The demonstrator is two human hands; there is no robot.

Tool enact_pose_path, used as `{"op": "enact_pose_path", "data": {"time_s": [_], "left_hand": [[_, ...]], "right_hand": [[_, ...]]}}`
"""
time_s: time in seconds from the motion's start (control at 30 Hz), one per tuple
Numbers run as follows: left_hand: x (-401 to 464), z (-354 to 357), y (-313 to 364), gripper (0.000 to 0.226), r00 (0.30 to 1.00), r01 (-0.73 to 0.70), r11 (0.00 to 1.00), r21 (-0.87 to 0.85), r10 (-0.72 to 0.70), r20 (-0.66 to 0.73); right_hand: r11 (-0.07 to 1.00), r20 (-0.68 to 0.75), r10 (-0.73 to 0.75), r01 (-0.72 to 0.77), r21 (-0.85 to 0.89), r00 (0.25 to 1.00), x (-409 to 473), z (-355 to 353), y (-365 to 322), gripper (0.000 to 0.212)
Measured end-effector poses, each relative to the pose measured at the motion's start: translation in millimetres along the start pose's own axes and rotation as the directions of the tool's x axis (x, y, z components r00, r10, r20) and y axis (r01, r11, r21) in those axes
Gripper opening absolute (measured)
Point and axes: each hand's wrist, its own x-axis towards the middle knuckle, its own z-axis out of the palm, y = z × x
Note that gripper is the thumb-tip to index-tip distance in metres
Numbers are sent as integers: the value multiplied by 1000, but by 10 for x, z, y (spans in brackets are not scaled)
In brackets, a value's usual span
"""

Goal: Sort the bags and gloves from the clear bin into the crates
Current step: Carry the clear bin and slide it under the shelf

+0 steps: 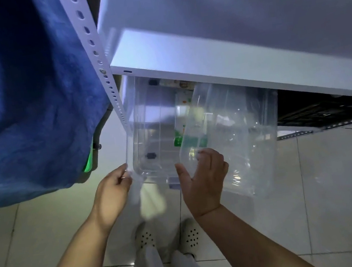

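White metal shelf rack (236, 41) fills upper frame; large clear plastic bin (146, 124) sits under it at centre, long axis running away from the hands. Left hand (113, 194) pinches the bin's near-left rim; right hand (204, 179), fingers curled, grips the clear plastic bag (226, 130) lying right of centre.

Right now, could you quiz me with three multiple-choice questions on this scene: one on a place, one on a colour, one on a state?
1. Where is the clear bin?
A. under the white shelf
B. on the floor
C. on top of the shelf

2. What colour is the cloth on the left?
A. red
B. blue
C. yellow

3. What is the left hand doing?
A. hanging free
B. gripping the bin's corner
C. holding a shoe

Answers: 1 A, the bin sticks out from beneath the shelf board. 2 B, the cloth is plainly blue. 3 B, its fingers close on the bin's rim, while the right hand holds clear plastic.
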Motion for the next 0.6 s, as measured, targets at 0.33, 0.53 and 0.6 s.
{"op": "enact_pose_path", "data": {"time_s": [0.33,0.53,0.6], "left_hand": [[45,-39,51,19,980,195,911,-363,-191,48],[18,-135,41,21,988,121,930,-348,-79,134],[18,-140,34,17,988,98,946,-309,-55,145]], "right_hand": [[967,171,-217,236,-100,961,-100,462,-536,46],[963,207,-268,270,19,941,-220,557,-642,29],[954,269,-301,286,93,915,-241,534,-597,34]]}}
